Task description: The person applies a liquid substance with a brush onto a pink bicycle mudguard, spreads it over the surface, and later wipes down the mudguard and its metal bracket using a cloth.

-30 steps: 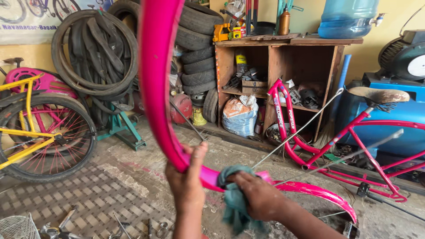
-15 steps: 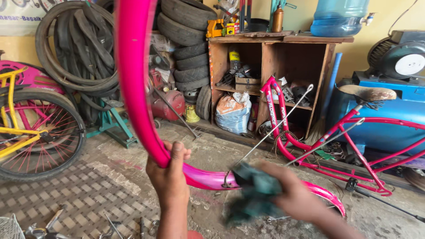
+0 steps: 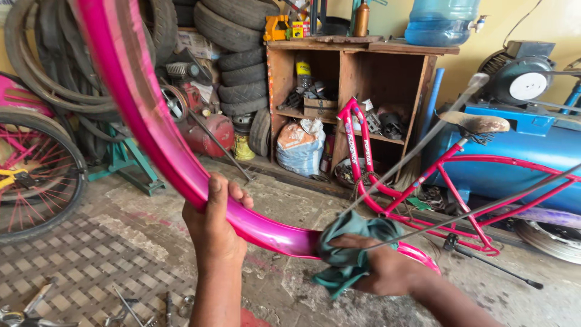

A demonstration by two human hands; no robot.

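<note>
Sliding left along the pink fender [image 3: 151, 139] since a moment ago, the right hand [image 3: 387, 269] presses a bunched teal rag [image 3: 351, 245] against its lower curve while the left hand [image 3: 215, 224] stays clenched around it above, over a dusty concrete floor [image 3: 290, 200] before wooden shelves [image 3: 351, 91].

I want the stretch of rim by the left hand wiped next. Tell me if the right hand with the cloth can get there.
Probably yes. The right hand presses the teal cloth on the pink rim, and bare rim runs to the left hand; only that hand's grip covers part.
</note>
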